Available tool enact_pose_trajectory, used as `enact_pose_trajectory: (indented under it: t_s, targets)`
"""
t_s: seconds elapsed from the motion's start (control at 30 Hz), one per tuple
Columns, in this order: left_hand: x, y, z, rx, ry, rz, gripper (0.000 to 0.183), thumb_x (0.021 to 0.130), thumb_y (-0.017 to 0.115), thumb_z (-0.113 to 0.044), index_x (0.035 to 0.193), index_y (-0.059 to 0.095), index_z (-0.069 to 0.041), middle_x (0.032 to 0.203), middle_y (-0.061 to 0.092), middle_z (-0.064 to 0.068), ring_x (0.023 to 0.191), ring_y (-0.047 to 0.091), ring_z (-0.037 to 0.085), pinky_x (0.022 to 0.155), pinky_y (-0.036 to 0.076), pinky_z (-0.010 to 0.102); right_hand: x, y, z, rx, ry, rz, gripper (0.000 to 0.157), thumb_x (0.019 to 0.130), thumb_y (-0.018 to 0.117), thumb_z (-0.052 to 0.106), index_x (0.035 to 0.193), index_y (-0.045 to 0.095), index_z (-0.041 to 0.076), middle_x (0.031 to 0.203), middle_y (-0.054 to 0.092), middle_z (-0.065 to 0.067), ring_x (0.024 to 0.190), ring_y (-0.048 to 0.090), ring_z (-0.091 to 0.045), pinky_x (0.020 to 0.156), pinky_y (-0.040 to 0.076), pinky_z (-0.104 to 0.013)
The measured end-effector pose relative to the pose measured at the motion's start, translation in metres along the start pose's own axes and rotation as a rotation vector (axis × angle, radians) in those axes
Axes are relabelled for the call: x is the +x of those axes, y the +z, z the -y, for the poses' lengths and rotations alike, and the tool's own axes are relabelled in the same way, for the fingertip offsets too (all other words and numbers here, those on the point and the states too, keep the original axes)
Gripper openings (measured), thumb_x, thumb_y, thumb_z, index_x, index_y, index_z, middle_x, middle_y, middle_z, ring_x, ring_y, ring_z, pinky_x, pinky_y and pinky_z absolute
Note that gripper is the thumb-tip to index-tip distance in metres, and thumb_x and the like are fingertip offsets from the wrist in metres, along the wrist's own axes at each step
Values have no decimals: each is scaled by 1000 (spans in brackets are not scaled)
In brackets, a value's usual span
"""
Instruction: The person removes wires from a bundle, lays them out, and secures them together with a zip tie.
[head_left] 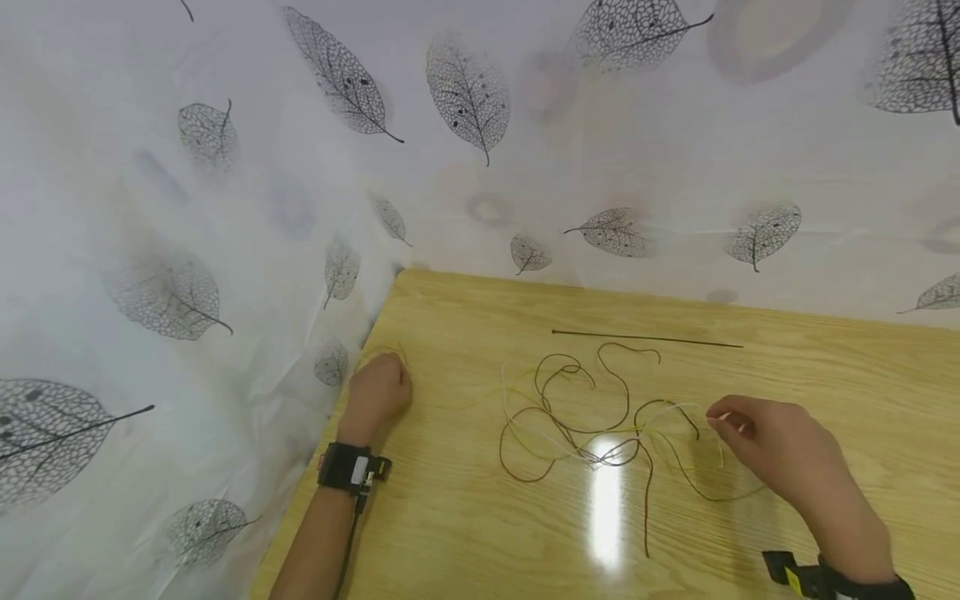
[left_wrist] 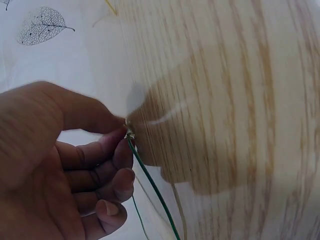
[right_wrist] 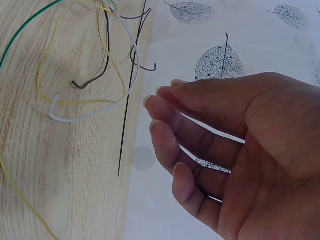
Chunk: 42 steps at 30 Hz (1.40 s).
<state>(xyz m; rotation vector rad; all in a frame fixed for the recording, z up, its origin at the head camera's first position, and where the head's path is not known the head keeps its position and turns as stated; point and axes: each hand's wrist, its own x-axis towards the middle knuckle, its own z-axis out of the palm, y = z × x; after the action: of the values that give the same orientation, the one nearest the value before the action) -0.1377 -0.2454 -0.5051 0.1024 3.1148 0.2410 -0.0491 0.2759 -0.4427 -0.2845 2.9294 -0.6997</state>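
Note:
At the table's left edge, my left hand [head_left: 380, 392] pinches wire ends between thumb and index finger. A green wire [left_wrist: 150, 175] hangs from that pinch in the left wrist view, with thinner strands beside it. Loose wires lie tangled mid-table, including a reddish-brown wire [head_left: 647, 508], a white wire [right_wrist: 80, 120] and a dark brown wire [right_wrist: 108, 50]. To the right of the tangle hovers my right hand [head_left: 783, 442], its fingers loosely bent with nothing between them. It is nearest the white wire's end.
A thin black strip [head_left: 647, 338], like a cable tie, lies straight behind the tangle. The wooden table [head_left: 465, 533] meets leaf-printed white sheeting [head_left: 450, 208] at its back and left. Light glares off the tabletop below the wires.

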Motion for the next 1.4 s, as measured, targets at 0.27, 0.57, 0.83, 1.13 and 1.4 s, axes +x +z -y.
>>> enact_pose_trajectory:
  t_s: [0.27,0.57,0.83,1.13,1.4]
  targets:
    - [-2,-7,-1,-20,-7,16,24,90,53,-9,66,50,-10,66,51,6,58,50,24,49,45,36,2,2,5,-5,-17,-10,15,92,67,19,104,73,12,81,71,-1,68,63,-19,47,46,-31]
    - [2,-18,6,-63,-65,-88,13,91,51,-13,83,57,-4,78,58,13,70,57,34,60,50,45,2,3,5,3,-11,-4,16,93,66,20,105,73,13,81,71,-1,69,64,-19,47,47,-32]
    - [2,-26,10,-87,-53,-158,10,88,56,-11,85,60,-3,70,63,15,60,60,32,51,50,44,4,3,8,-3,-20,3,16,92,66,19,105,73,13,81,72,-2,68,64,-19,46,47,-31]
    - [2,-33,1,-118,104,-418,8,88,70,-14,93,73,-9,82,71,5,68,58,25,53,47,39,12,2,27,2,-64,-14,15,92,67,19,104,73,13,78,71,0,62,60,-13,44,44,-28]
    - [1,-57,-26,-130,215,-479,6,91,69,-9,94,65,-5,91,58,9,82,50,26,59,49,37,32,9,76,-31,-156,9,12,90,69,20,100,74,19,78,70,7,61,60,-9,44,44,-26]
